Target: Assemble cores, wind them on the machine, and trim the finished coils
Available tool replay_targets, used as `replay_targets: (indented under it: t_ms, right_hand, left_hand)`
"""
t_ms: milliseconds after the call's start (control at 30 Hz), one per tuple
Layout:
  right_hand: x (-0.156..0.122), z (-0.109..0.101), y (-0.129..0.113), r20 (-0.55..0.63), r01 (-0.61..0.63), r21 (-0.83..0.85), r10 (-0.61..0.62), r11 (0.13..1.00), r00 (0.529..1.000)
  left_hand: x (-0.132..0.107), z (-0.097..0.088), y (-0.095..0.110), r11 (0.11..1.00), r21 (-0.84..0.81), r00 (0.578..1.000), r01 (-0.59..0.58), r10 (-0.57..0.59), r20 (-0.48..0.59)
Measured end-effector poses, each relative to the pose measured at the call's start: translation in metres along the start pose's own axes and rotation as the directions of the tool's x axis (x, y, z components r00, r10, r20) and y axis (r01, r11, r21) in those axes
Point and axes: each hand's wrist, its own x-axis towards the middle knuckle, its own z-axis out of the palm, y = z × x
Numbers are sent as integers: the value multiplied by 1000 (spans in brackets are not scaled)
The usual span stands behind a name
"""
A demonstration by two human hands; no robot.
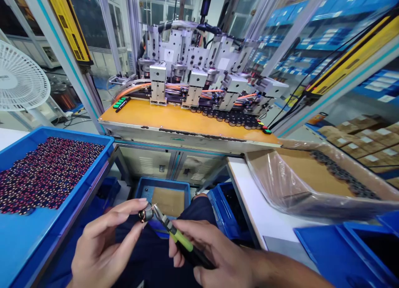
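Note:
Between the thumb and fingers of my left hand [106,240] is a small round metal part with copper windings [146,213]. My right hand [215,248] is wrapped round a pair of pliers [183,239] with green and black handles. The plier tips point up and left, right at the near side of the wound part, where a thin wire end seems to stick out. Whether the jaws grip that wire is too small to tell. Both hands are above my lap.
A blue tray [109,143] on the left holds many small wound parts. Ahead stands a machine with an orange worktop [134,115] and a row of dark round parts [230,118]. On the right is a plastic-lined carton [299,163]. A blue bin [187,190] sits low between them.

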Motion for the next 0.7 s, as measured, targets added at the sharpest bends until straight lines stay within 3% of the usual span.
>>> replay_targets:
  t_ms: [433,700]
  right_hand:
    - [-3,3,9,-23,-35,72,37,997,999]
    - [-2,4,8,-67,-91,5,91,996,994]
  left_hand:
    - [-2,-1,1,999,32,1000,8,-8,26]
    - [-3,0,0,999,46,1000,10,-10,6]
